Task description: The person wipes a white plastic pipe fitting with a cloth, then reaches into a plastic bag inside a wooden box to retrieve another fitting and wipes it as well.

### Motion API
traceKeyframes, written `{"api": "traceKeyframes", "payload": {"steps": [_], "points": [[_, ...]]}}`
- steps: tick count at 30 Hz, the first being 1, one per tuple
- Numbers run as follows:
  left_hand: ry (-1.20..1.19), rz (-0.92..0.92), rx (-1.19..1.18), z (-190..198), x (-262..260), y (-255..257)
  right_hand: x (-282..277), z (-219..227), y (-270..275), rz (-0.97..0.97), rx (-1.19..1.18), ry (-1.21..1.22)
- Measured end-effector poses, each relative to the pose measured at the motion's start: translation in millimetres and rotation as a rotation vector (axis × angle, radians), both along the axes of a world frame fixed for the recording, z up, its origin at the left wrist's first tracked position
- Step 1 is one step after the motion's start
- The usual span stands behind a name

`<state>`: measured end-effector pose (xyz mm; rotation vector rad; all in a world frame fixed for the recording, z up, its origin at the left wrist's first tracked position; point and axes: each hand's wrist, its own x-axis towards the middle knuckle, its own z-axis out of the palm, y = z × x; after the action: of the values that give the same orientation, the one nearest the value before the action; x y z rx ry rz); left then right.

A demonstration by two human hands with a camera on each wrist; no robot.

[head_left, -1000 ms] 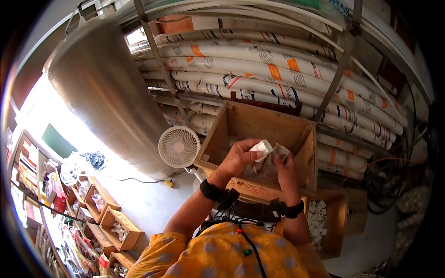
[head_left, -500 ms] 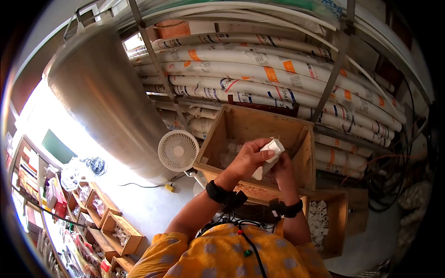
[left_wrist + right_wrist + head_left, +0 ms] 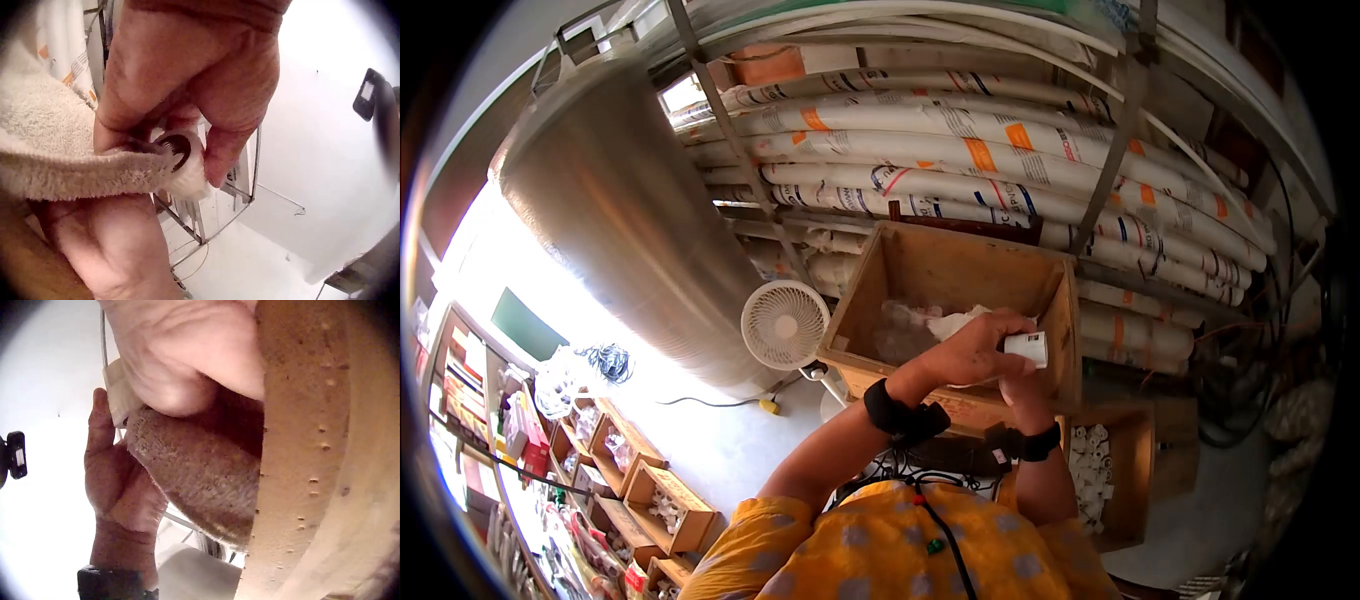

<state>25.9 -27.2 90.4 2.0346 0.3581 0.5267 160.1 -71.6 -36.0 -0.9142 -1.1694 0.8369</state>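
Observation:
My left hand grips a white pipe fitting above the wooden box, its thumb and fingers on either side. Dark threads line the fitting's open mouth in the left wrist view. My right hand is close below and holds a pale terry cloth against that mouth. In the right wrist view the cloth hangs in a fold under the right hand, whose fingertips are partly hidden. From the head, the left hand covers most of the cloth.
The wooden box holds clear plastic bags. A white fan stands at its left, a crate of white fittings at its right. Wrapped pipes fill the rack behind. More crates line the floor at left.
The left hand has moved right and turned over the fitting, whose end now points right. The cloth has shifted from below the fitting to behind the left hand.

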Motion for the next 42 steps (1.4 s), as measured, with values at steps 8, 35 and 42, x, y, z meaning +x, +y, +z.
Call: {"api": "traceKeyframes", "payload": {"steps": [8,35,42], "points": [[-0.085,-0.067,-0.240,-9,9,0,1,-1,-6,0.181,-0.059,0.399],[-0.351,0.291,-0.711,-79,-13,10,-2,15,-4,-0.040,-0.065,-0.026],[-0.373,0.217,-0.565,-90,-15,19,-4,16,-3,-0.092,-0.104,-0.067]]}}
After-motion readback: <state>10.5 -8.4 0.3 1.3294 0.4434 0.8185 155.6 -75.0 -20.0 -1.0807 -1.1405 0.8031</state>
